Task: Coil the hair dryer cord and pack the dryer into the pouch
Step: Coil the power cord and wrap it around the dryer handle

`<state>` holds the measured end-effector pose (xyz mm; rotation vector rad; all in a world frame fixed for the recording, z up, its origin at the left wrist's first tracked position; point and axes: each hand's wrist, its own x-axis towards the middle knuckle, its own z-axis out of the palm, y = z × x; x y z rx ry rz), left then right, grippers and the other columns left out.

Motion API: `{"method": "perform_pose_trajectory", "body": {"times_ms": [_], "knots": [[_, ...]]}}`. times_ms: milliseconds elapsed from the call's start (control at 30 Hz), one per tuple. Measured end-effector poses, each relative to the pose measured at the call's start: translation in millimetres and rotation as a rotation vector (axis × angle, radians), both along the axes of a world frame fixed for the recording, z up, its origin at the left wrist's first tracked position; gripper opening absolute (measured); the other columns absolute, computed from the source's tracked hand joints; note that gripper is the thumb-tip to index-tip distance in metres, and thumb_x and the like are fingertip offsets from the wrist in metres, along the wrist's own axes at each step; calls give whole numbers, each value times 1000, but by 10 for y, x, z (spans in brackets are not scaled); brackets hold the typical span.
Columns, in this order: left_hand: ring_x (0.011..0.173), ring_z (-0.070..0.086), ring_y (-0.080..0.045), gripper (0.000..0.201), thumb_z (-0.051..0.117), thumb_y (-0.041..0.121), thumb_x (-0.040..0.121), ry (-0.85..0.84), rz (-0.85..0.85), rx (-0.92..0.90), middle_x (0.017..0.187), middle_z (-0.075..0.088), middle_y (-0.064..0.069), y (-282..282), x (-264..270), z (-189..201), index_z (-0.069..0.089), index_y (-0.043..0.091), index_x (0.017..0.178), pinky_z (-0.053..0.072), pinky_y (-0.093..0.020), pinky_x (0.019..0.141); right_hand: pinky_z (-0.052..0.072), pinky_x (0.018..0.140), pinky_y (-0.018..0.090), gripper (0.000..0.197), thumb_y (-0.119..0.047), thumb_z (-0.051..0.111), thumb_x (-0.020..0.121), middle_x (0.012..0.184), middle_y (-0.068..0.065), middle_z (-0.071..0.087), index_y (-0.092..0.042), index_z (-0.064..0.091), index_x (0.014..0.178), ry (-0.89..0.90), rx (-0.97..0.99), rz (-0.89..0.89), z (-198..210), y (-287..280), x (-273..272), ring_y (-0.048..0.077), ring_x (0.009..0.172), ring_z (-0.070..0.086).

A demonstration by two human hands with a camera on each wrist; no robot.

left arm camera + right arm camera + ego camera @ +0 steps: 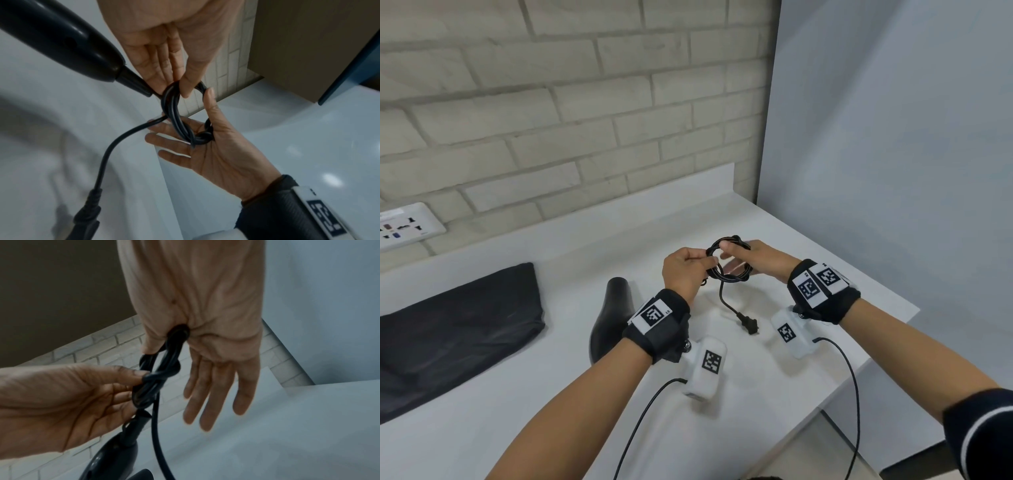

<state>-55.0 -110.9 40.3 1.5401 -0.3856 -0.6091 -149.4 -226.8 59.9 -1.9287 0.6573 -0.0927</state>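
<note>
White bench [808, 246] w/ black pouch [458, 325] flat nr its left edge. Black hair dryer [609, 318] lies mid-bench, just right of pouch. Both hands raised over the bench's centre: left hand [683, 270] pinches one side of the coiled cord [726, 270] w/ thumb + fingers; right hand [753, 258] pinches the other side w/ thumb, other fingers straight. Plug [748, 322] rests on the bench below coil.
</note>
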Motion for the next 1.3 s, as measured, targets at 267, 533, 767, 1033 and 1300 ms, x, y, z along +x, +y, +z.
{"method": "perform_pose_trajectory", "body": {"times_ms": [267, 533, 767, 1033, 1300], "knots": [[59, 55, -21, 18, 72, 1, 71, -33, -3, 10, 68, 63, -9, -11, -29, -38, 58, 13, 67, 43, -24, 54, 43, 93, 28, 14, -24, 59, 88, 85, 1, 71, -13, 67, 86, 149, 145, 173, -1, -88, -52, 17, 92, 66], [57, 56, -22, 18, 72, 3, 73, -39, 52, -29, 69, 63, -14, 22, 44, 19, 57, 12, 67, 45, -27, 54, 38, 96, 31, 49, -50, 54, 78, 124, -1, 62, -26, 53, 121, 191, 320, 278, -79, -189, -190, 15, 114, 57], [51, 57, -16, 17, 68, -1, 77, 87, 37, -74, 68, 64, -12, 56, 118, 101, 57, 8, 69, 46, -20, 48, 33, 110, 30, 52, -17, 64, 85, 137, 6, 48, -22, 44, 133, 241, 62, 254, -601, -119, -398, 15, 120, 49], [46, 52, -14, 19, 65, -2, 79, 114, 47, -119, 47, 65, 1, 161, 166, 199, 56, 9, 67, 44, -21, 48, 46, 88, 26, 10, -12, 68, 82, 96, 21, 69, -19, 66, 90, 100, 5, 254, -834, 124, -202, 5, 75, 63], [56, 55, -19, 17, 65, -3, 79, 114, 51, -146, 63, 65, -10, 150, 193, 208, 56, 8, 69, 48, -17, 48, 50, 50, 20, 16, -9, 65, 85, 62, 8, 65, -16, 50, 82, -130, 205, -26, -558, -45, -491, 13, 42, 55]]}}
